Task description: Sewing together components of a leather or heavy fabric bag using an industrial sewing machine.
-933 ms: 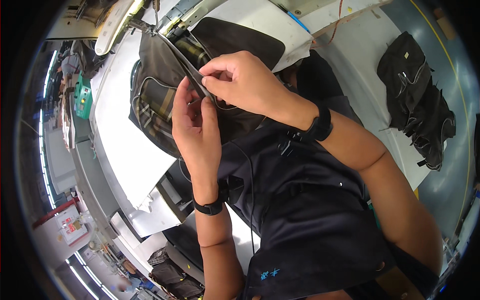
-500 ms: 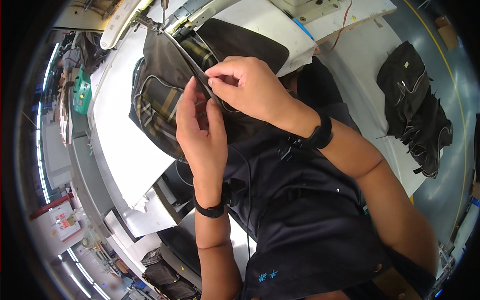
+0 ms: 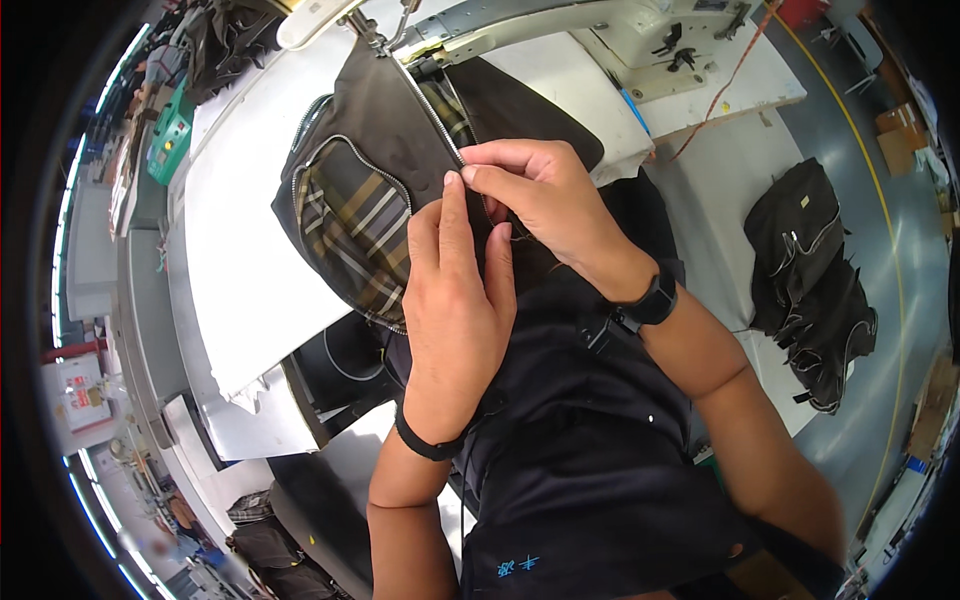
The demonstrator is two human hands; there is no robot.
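Note:
A dark olive fabric bag (image 3: 380, 100) with plaid lining (image 3: 345, 225) and zippers lies under the sewing machine (image 3: 380, 30). A silver zipper (image 3: 425, 105) runs from the presser foot down toward me. My right hand (image 3: 555, 210) pinches the zipper between thumb and index finger, just beside the bag's plaid opening. My left hand (image 3: 455, 305) rests on the bag below and left of that pinch, index finger stretched up beside the zipper, thumb apart from the fingers. Dark cloth (image 3: 570, 420) covers my body beneath both forearms.
A white worktop (image 3: 235, 260) surrounds the bag. Dark bags with zippers (image 3: 800, 280) lie on a surface at right. A blue pen (image 3: 625, 105) sits by the machine. A green device (image 3: 170, 135) stands at upper left; cardboard boxes (image 3: 895, 140) are beyond the floor's yellow line.
My left hand has shifted right and turned, its index finger straightening onto the fabric. My right hand still pinches the zipper. The whole view has shifted, with the machine and bag now further right.

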